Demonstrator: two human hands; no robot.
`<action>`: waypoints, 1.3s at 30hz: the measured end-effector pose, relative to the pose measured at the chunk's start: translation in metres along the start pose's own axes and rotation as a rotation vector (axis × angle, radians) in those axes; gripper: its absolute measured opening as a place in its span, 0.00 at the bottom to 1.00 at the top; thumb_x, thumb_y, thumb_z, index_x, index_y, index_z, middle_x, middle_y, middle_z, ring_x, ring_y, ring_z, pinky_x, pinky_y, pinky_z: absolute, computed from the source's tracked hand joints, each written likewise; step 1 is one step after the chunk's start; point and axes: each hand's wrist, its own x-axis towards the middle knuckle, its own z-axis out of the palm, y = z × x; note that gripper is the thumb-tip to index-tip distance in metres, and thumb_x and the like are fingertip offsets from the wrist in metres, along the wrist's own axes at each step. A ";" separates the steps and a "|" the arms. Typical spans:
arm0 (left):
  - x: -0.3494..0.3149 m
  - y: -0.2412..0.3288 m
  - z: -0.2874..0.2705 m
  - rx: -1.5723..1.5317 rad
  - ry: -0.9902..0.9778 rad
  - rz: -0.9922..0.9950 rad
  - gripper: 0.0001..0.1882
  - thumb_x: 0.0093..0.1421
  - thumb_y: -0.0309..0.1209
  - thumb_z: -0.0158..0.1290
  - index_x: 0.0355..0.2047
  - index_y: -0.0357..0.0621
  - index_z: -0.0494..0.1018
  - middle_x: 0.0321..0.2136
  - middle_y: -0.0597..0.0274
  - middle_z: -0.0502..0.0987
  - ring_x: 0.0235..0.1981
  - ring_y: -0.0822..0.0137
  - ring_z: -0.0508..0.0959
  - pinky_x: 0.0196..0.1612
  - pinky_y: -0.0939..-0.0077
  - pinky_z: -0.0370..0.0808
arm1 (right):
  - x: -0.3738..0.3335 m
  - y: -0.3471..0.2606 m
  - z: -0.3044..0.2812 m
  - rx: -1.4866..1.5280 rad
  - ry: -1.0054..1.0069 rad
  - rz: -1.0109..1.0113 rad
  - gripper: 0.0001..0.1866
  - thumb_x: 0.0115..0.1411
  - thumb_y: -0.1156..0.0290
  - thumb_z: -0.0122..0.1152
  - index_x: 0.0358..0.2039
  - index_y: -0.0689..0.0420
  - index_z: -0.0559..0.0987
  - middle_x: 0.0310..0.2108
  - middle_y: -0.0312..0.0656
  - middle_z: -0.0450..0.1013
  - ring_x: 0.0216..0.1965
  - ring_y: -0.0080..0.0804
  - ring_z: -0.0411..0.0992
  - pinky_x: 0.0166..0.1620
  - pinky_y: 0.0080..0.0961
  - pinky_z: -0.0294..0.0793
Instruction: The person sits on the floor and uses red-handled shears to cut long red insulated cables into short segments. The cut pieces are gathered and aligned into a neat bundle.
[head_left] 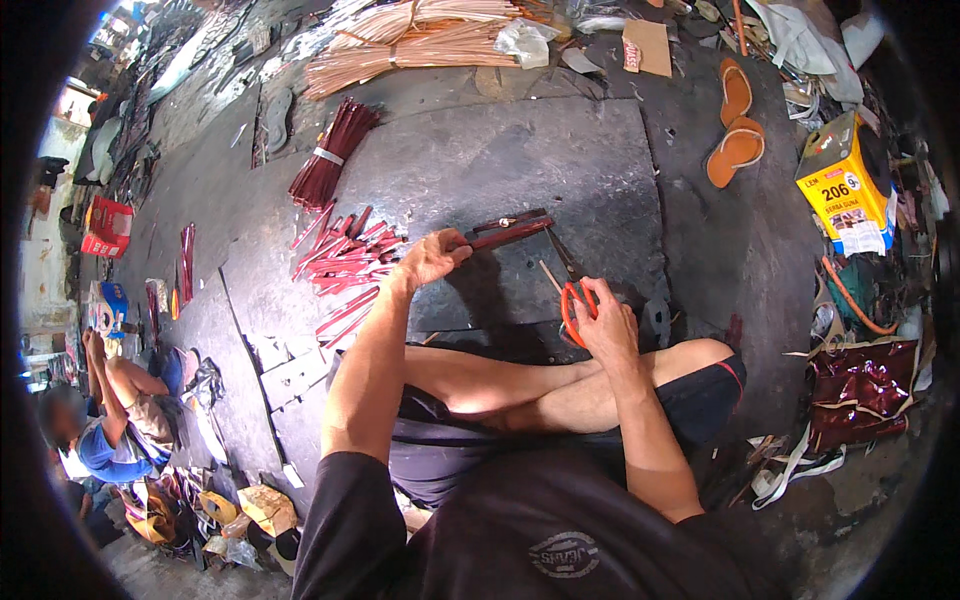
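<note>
My left hand (435, 258) pinches one end of a dark red strip (510, 235), which stretches out to the right over the dark floor board. Orange-handled scissors (566, 312) are gripped in my right hand (610, 325), their blades pointing up and left to the strip's far end. Whether the blades are closed on the strip I cannot tell. A small metal-looking piece (508, 221) lies along the strip's upper side. Beside my left wrist spreads a loose pile of short red strips (350, 258). Farther off lies a banded bundle of long dark red strips (335, 150).
Pale tied bundles (410, 50) lie at the far side. Brown sandals (738, 150), a yellow container (845, 190) and a glossy maroon bag (862, 390) are on the right. At the left sit another person (110, 440) and a red box (107, 228). My crossed legs (530, 390) are close below my hands.
</note>
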 end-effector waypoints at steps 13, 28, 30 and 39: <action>-0.004 0.005 0.009 -0.072 0.130 0.068 0.12 0.59 0.36 0.55 0.37 0.41 0.78 0.29 0.58 0.82 0.32 0.68 0.79 0.38 0.71 0.74 | 0.000 -0.003 -0.002 -0.013 0.015 -0.018 0.19 0.61 0.59 0.58 0.49 0.54 0.70 0.36 0.51 0.78 0.39 0.56 0.76 0.42 0.48 0.72; -0.030 0.070 0.009 -0.360 -0.097 0.125 0.15 0.64 0.42 0.54 0.39 0.41 0.75 0.28 0.66 0.80 0.29 0.75 0.73 0.35 0.78 0.72 | -0.029 -0.009 0.025 0.607 -0.756 0.078 0.48 0.53 0.21 0.35 0.41 0.60 0.69 0.20 0.34 0.65 0.21 0.21 0.68 0.26 0.21 0.67; -0.033 0.078 0.016 -0.364 -0.146 0.148 0.15 0.64 0.42 0.54 0.40 0.42 0.75 0.28 0.66 0.80 0.29 0.75 0.73 0.36 0.78 0.72 | -0.023 -0.008 0.029 0.503 -0.706 0.044 0.51 0.54 0.21 0.31 0.45 0.65 0.69 0.31 0.48 0.69 0.36 0.36 0.72 0.41 0.30 0.70; -0.035 0.094 0.036 -0.320 -0.224 0.141 0.16 0.64 0.43 0.54 0.40 0.42 0.75 0.31 0.63 0.80 0.33 0.72 0.75 0.39 0.73 0.73 | -0.023 0.008 0.041 -0.044 -0.443 -0.192 0.46 0.63 0.31 0.29 0.63 0.60 0.60 0.51 0.62 0.66 0.52 0.53 0.68 0.59 0.43 0.62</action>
